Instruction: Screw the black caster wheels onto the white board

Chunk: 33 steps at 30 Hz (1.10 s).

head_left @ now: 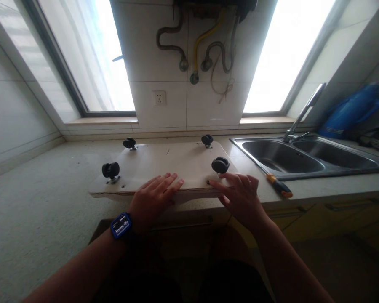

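Observation:
A white board (170,162) with rounded corners lies on the countertop, its caster side facing up. Four black swivel casters stand near its corners: a front left caster (110,170), a front right caster (220,164), a back left caster (129,143) and a back right caster (207,140). My left hand (158,193) rests flat on the board's near edge, fingers spread. At the near right corner is my right hand (240,193), its index fingertip on a small dark screw or hole (208,182) beside the caster. Its thumb is apart, below the edge.
An orange and black tool handle (279,185) lies on the counter (78,164) right of the board. Beyond it is a double steel sink (255,168) with a faucet (305,113). A blue jug-like thing (350,109) stands in the far right corner. Pipes and a socket (159,97) are on the wall.

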Motion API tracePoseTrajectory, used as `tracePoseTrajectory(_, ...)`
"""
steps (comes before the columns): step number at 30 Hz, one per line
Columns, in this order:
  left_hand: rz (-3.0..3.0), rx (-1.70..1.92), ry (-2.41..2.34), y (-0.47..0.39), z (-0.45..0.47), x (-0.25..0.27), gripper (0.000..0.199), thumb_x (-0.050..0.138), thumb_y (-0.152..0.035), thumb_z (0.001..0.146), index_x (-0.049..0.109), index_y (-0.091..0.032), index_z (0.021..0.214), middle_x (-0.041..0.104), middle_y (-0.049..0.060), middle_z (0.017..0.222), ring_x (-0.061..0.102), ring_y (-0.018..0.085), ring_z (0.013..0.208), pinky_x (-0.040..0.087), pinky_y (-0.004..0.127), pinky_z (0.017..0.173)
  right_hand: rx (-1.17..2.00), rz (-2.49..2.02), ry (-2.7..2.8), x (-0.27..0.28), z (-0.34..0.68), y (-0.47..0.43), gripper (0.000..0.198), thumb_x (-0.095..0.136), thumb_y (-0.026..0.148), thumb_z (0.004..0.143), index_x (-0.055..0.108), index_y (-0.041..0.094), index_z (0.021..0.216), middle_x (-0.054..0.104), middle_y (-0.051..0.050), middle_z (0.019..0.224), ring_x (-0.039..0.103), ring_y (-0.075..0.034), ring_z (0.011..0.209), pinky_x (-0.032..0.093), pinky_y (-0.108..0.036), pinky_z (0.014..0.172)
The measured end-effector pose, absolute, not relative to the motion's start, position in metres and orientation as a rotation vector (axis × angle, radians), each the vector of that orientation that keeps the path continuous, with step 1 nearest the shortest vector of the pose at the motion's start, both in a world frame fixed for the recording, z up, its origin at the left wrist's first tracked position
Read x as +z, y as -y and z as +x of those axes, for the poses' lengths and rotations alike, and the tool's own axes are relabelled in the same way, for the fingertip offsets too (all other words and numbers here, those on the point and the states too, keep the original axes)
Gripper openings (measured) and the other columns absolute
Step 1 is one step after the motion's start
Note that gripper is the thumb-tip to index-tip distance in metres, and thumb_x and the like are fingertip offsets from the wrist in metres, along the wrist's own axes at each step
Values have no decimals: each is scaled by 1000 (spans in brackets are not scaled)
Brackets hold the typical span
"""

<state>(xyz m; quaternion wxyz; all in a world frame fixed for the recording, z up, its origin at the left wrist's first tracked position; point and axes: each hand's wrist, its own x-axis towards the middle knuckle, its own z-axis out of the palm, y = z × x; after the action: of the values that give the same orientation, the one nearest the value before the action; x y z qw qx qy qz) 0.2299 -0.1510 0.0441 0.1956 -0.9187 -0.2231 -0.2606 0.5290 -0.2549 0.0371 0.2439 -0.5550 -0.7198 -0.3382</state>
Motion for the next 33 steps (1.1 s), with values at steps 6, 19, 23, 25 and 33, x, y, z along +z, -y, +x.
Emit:
tracePoseTrajectory(6, -2563, -730, 623, 151, 229, 45, 61, 72, -33, 91, 49, -23, 146, 57, 11, 148, 59, 30, 131, 52, 47, 107, -913, -1520, 1966, 39, 529, 255, 52, 77, 19, 81, 62, 40, 126, 63, -4, 124, 54, -28, 113, 30, -50, 98)
tracePoseTrajectory(19, -2559, -711, 611, 154, 232, 47, 58, 72, -26, 91, 51, -25, 144, 58, 8, 147, 60, 30, 130, 54, 47, 106, -822, -1421, 1984, 45, 549, 277, 56, 74, 32, 85, 48, 24, 134, 56, -16, 132, 55, -32, 117, 39, -49, 96)
tracePoseTrajectory(23, -2557, -726, 617, 154, 232, 47, 58, 73, -27, 90, 52, -25, 144, 59, 8, 147, 61, 30, 129, 55, 47, 104, -900, -1533, 1819, 43, 594, 289, 54, 70, 39, 86, 49, 22, 133, 60, -16, 127, 57, -35, 117, 42, -51, 97)
tracePoseTrajectory(25, -2558, -731, 620, 154, 232, 47, 59, 73, -27, 90, 51, -25, 145, 59, 9, 147, 61, 30, 129, 54, 48, 105, -932, -1699, 1619, 38, 622, 292, 44, 64, 42, 89, 54, 23, 127, 61, -15, 125, 58, -36, 116, 42, -53, 97)
tracePoseTrajectory(33, -2598, -727, 659, 155, 234, 48, 59, 74, -25, 89, 52, -27, 144, 59, 7, 147, 60, 30, 130, 53, 48, 106, -384, -2385, 1356, 5, 715, 288, 67, 53, 65, 83, 58, 19, 131, 64, -21, 119, 60, -41, 107, 47, -56, 88)
